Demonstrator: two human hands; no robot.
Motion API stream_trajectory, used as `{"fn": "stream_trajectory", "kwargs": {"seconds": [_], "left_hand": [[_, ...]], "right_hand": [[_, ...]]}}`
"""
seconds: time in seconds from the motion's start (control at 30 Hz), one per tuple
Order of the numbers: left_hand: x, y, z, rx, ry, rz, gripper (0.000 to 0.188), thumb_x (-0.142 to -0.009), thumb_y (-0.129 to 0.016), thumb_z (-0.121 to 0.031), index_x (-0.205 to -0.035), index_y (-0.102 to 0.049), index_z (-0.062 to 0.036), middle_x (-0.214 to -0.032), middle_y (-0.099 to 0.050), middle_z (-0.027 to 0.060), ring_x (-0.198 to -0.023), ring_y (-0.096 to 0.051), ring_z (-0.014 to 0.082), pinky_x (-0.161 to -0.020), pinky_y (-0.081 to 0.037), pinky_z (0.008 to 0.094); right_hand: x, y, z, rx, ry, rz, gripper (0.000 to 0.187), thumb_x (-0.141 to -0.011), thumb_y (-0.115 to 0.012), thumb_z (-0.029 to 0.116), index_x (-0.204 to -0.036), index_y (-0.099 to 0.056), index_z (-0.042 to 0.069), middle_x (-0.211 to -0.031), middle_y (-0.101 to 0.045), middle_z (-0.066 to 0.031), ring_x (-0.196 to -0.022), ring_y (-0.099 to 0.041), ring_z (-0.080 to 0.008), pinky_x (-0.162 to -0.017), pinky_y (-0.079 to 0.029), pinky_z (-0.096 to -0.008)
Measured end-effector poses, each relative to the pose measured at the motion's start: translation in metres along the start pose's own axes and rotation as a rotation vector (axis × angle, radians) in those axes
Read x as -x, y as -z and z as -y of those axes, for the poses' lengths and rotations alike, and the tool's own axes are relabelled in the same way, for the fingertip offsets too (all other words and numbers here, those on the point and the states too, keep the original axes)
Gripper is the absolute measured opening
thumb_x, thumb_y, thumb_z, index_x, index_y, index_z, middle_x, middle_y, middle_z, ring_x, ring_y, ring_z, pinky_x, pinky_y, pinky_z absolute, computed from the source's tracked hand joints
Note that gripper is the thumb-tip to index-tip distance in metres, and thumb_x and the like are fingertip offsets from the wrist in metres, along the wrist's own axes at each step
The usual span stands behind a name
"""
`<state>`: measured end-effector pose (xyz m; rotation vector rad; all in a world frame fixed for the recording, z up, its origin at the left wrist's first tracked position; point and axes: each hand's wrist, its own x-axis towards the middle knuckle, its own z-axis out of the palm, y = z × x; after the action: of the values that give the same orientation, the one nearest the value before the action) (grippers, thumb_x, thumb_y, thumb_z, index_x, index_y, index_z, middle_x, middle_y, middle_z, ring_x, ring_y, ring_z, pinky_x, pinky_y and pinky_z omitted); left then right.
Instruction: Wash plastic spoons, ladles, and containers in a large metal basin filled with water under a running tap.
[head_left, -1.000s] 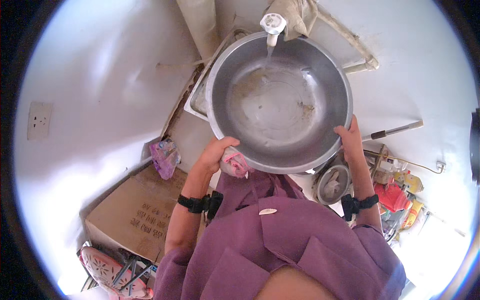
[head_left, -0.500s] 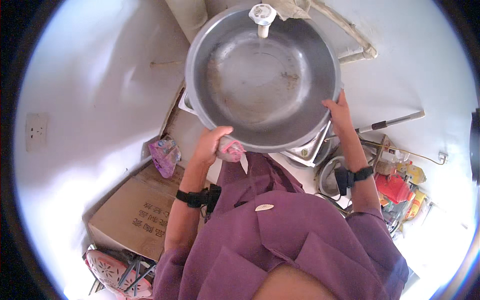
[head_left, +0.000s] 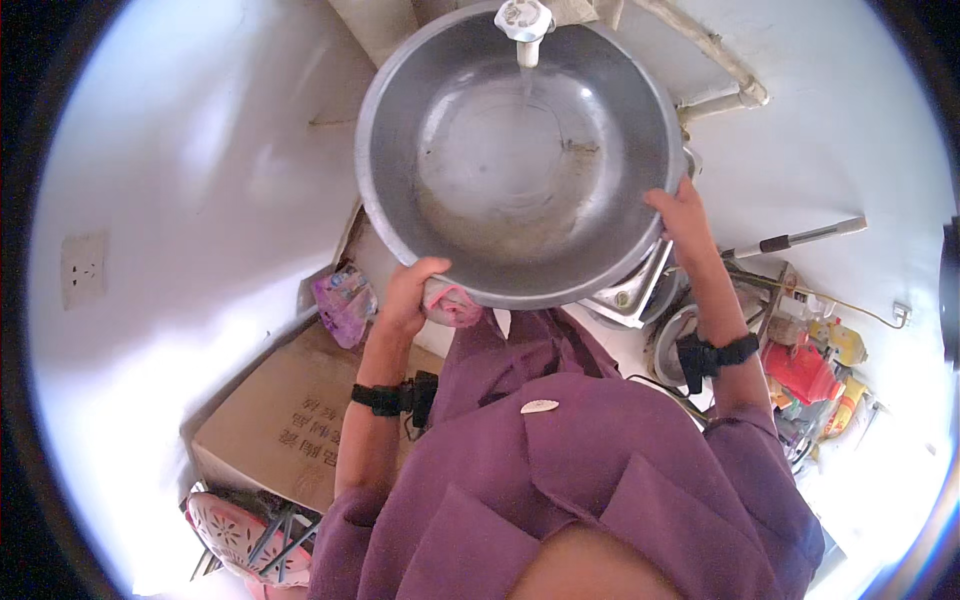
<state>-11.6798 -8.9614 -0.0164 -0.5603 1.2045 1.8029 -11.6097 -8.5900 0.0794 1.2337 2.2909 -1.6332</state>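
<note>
A large round grey metal basin [head_left: 393, 180] is held between my hands beneath a white-handled tap [head_left: 525, 24]. A stream of water runs from the spout into it. Shallow, slightly brownish water and dark specks lie over its bottom. My left hand [head_left: 407, 292] grips the near-left rim, thumb on top. A pink and grey cloth [head_left: 453, 305] is bunched under the rim beside that hand, and its fingers are partly hidden. On the right rim, my right hand [head_left: 684, 222] is closed with its thumb over the edge and its fingers underneath.
A cardboard box [head_left: 270, 430] and a purple plastic package [head_left: 345, 305] sit at the left. At lower left is a pink perforated basket [head_left: 235, 530]. A gas stove [head_left: 630, 295], a grey pole [head_left: 800, 238] and a red container [head_left: 803, 372] are on the right. Pipes [head_left: 715, 50] run behind the basin.
The basin sits slightly further left and appears a little larger. Brownish water has spread toward its near side. The water stream shows more plainly. Both hands keep hold of the rim.
</note>
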Motion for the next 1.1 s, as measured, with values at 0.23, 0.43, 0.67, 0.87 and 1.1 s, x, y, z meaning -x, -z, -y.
{"fn": "stream_trajectory", "kwargs": {"seconds": [0.23,0.43,0.67,0.87,1.1], "left_hand": [[-0.022,-0.05,0.029,0.089,0.123,0.196,0.023,-0.078,-0.067,-0.016,-0.095,-0.063,-0.0018,-0.088,-0.065,0.0082,-0.078,-0.065,0.0219,-0.074,-0.053,0.036],[-0.053,-0.058,0.052,0.217,0.332,0.32,0.029,-0.082,-0.067,-0.022,-0.103,-0.061,-0.0032,-0.087,-0.066,0.0081,-0.077,-0.065,0.0217,-0.074,-0.054,0.0366],[-0.057,-0.088,0.066,-0.097,-0.063,0.075,0.045,-0.081,-0.07,-0.02,-0.113,-0.049,0.0037,-0.088,-0.06,0.0111,-0.073,-0.061,0.0184,-0.065,-0.053,0.0343],[-0.064,-0.085,0.059,-0.107,0.149,0.233,0.024,-0.081,-0.066,-0.014,-0.095,-0.059,0.003,-0.079,-0.061,0.0086,-0.062,-0.059,0.0177,-0.053,-0.05,0.0331],[-0.069,-0.082,0.076,0.0,0.496,0.388,0.013,-0.084,-0.065,-0.015,-0.077,-0.059,-0.0053,-0.065,-0.055,0.0028,-0.052,-0.056,0.0159,-0.045,-0.046,0.034]], "right_hand": [[0.04,0.058,0.027,0.22,0.129,-0.214,0.045,-0.072,-0.057,0.013,-0.114,-0.057,-0.004,-0.099,-0.066,-0.0149,-0.089,-0.063,-0.0239,-0.082,-0.048,-0.0339],[0.058,0.056,0.086,0.446,0.283,-0.288,0.042,-0.068,-0.056,0.014,-0.103,-0.059,-0.007,-0.093,-0.065,-0.0231,-0.089,-0.063,-0.0329,-0.083,-0.047,-0.0378],[0.057,0.032,0.137,0.697,0.299,-0.265,0.039,-0.07,-0.056,0.016,-0.1,-0.06,-0.008,-0.094,-0.065,-0.0249,-0.089,-0.063,-0.0362,-0.083,-0.047,-0.0397],[0.063,0.003,0.164,0.748,0.441,-0.194,0.037,-0.073,-0.056,0.02,-0.097,-0.059,-0.008,-0.092,-0.063,-0.0256,-0.089,-0.061,-0.0361,-0.084,-0.046,-0.0425],[0.067,-0.041,0.207,1.201,0.38,-0.198,0.042,-0.079,-0.051,0.032,-0.094,-0.058,-0.007,-0.091,-0.058,-0.0261,-0.087,-0.057,-0.041,-0.079,-0.045,-0.0464]]}}
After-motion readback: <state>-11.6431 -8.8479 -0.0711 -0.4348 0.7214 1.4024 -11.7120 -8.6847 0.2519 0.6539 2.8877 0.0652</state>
